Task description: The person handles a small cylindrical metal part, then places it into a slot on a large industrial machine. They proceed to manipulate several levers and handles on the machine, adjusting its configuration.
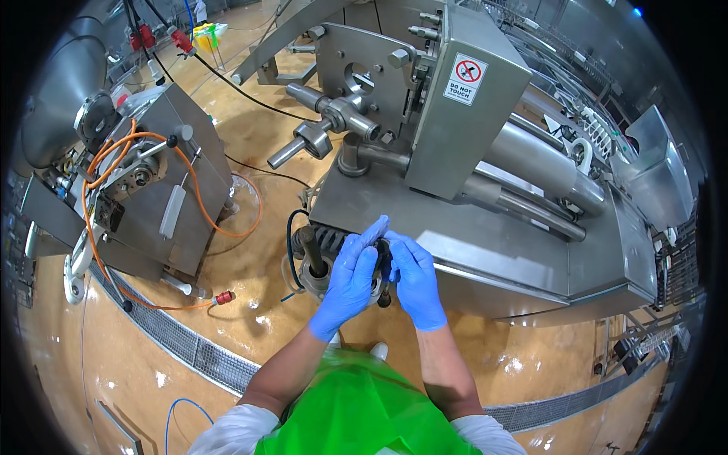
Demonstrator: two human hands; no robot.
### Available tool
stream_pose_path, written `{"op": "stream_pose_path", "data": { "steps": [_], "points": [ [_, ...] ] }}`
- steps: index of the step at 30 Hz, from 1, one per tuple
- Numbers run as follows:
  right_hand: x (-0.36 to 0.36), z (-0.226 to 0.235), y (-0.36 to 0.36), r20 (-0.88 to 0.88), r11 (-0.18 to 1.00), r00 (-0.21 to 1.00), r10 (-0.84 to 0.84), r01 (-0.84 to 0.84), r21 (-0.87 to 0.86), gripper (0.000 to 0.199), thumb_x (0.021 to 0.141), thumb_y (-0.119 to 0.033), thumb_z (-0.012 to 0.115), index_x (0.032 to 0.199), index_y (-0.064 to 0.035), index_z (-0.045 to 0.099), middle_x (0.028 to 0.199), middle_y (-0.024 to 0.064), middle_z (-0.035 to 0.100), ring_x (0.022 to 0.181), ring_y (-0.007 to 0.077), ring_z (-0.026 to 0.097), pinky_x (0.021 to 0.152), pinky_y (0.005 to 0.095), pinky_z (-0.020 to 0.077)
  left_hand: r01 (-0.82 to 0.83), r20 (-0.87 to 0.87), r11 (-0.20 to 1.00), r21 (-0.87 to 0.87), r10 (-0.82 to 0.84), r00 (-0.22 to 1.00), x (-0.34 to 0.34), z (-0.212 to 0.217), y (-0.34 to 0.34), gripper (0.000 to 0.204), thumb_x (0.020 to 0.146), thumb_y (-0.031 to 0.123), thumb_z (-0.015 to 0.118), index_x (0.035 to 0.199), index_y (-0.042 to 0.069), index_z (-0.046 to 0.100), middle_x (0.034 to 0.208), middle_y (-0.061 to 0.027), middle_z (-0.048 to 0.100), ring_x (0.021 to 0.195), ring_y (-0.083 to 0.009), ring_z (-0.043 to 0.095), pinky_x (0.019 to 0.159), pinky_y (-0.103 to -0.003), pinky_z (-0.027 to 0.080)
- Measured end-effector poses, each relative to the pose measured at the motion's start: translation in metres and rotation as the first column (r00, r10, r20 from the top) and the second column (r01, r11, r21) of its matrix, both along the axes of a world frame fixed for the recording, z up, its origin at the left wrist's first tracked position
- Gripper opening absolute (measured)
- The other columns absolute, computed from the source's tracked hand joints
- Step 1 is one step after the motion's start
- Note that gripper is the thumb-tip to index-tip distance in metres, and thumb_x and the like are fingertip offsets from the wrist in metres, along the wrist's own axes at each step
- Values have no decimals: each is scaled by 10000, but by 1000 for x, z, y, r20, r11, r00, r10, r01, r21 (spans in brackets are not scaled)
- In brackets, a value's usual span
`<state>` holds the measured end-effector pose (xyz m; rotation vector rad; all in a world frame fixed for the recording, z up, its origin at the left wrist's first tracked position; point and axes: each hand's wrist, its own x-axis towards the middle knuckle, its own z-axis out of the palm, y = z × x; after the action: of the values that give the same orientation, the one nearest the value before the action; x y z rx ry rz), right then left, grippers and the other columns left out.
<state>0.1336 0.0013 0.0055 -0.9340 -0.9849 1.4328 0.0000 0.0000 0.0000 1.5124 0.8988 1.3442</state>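
Both my hands wear blue gloves and meet in front of me, close to the front edge of a steel machine (364, 193). My left hand (350, 279) is closed, its fingers pressed around a small dark piece (383, 256). From the other side my right hand (413, 277) grips the same piece. Fingers cover most of it, so its kind cannot be made out. Just below and left of the hands is a round metal fitting with an upright rod (309, 250). Above them, a steel pipe assembly with a valve-like joint (345, 117) sticks out from the machine.
At left stands another steel machine (171, 205) with an orange cable (199, 186) looped over it, ending in a red plug (224, 298) on the wet floor. A floor drain grate (189, 349) curves behind it. A warning sticker (464, 78) marks the steel housing. A clear bin (656, 171) stands right.
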Motion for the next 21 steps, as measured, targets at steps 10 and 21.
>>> {"op": "stream_pose_path", "data": {
  "steps": [10, 21],
  "points": [
    [3, -13, -4, -160, 998, 985, 56, -60, -25, 298, 957, -105, 519, 1229, -14, 599, 939, -19, 632, 713, 15, 481, 629, 178, 404, 13, -70, 996, 94, -6, 998, -4, 0, -2, 492, 961, 160, 449, 1427, 19, 382, 1135, -103, 556, 929, -210, 457, 913, -314, 371],
    [14, -12, -11, 485, 881, 818, -308, 52, 471, 420, 949, -91, 476, 1359, 0, 476, 1238, 147, 546, 1099, 245, 521, 984, 335, 386, -92, -100, 972, 214, 115, 988, -20, -11, 1, 637, 990, 398, 385, 1443, -39, 290, 1306, -164, 464, 1192, -253, 460, 1039, -354, 331]
  ]
}}
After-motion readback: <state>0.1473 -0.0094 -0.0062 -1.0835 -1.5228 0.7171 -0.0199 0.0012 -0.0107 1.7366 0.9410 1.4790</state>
